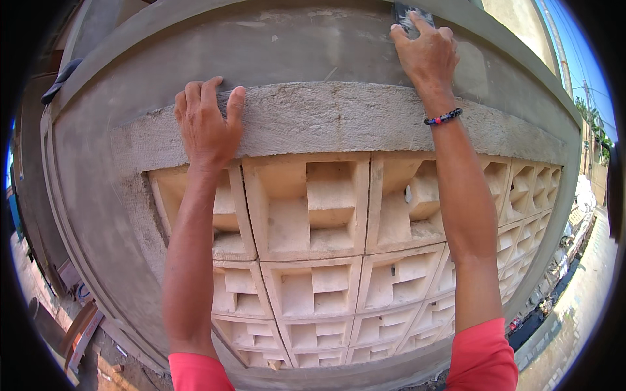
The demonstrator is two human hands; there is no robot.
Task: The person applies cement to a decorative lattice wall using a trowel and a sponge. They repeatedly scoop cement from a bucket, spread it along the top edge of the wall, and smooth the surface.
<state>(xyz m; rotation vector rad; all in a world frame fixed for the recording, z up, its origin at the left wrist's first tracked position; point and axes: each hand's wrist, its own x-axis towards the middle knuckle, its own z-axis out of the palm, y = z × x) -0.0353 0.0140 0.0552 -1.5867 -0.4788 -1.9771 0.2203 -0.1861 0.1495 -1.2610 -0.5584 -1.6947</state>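
My right hand is raised high on the grey plastered wall. Its fingers press a small dark flat tool, smeared with pale residue, against the surface near the top border; I cannot make out its exact kind. My left hand rests on the rough concrete band above the vent blocks, thumb apart and fingertips over its upper edge. Nothing shows in that hand. Rows of cream vent blocks fill the opening below, between my forearms.
A raised grey border frames the wall. A dark curved object hangs over its left edge. Debris lies at the lower left. On the right run a dark gutter and a paved lane, with pale sacks beyond.
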